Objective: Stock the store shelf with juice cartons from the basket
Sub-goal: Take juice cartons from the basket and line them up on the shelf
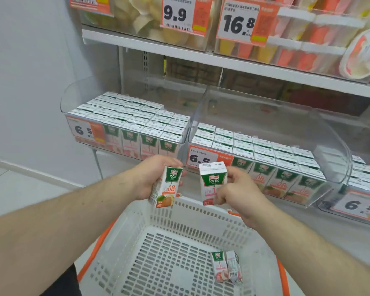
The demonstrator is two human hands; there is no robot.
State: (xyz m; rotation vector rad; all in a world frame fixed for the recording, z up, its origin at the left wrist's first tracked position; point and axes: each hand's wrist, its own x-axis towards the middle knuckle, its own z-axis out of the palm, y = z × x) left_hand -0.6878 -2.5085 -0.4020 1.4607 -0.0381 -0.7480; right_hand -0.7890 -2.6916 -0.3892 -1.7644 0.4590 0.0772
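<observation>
Above the basket (137, 218), left hand (152, 178) gripping orange carton (166, 189), right hand (235, 189) pinching pink carton (212, 184); risk of misfiling into wrong bin (265, 116), labels near-identical.

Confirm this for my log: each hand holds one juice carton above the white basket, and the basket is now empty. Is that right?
Not quite. The head view shows the basket is not empty: two cartons lie in its right corner. The rest holds: the left hand grips an orange-label carton and the right hand a pink-label carton above it.
</observation>
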